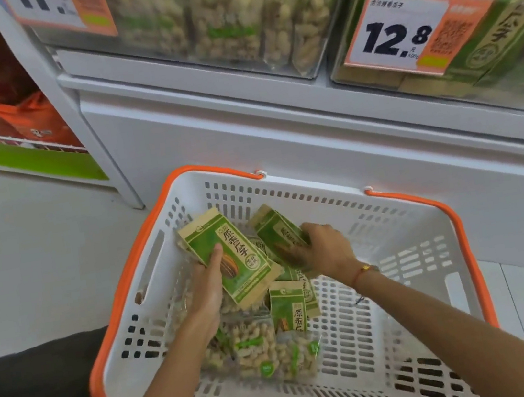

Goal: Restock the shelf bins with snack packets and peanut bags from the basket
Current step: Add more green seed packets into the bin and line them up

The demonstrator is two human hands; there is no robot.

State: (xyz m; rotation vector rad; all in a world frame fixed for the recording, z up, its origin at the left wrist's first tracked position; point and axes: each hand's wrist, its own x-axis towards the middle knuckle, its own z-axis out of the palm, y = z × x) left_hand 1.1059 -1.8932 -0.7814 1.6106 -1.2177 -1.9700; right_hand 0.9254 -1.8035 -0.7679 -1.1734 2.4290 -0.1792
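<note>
I have both hands down in the white basket [403, 221], gathering green snack packets. My left hand [207, 284] grips the largest packet [228, 254], thumb laid across its front and fingers curled under its left edge. My right hand [324, 247] closes over a second packet [277, 233] just beside it, fingers wrapped round the near end.

To do this lift well, I judge I should pinch each packet firmly near its middle so it does not fold or slip, and raise both straight up clear of the basket's wall before swinging towards the shelf.

More green packets [288, 306] lie just beneath my wrists, and the peanut bags [267, 354] lie under my left forearm. The matching green packets fill the bin [494, 10] above right, beside the 12.8 price tag [405, 30]; peanuts fill the clear bin [227, 23] above.
</note>
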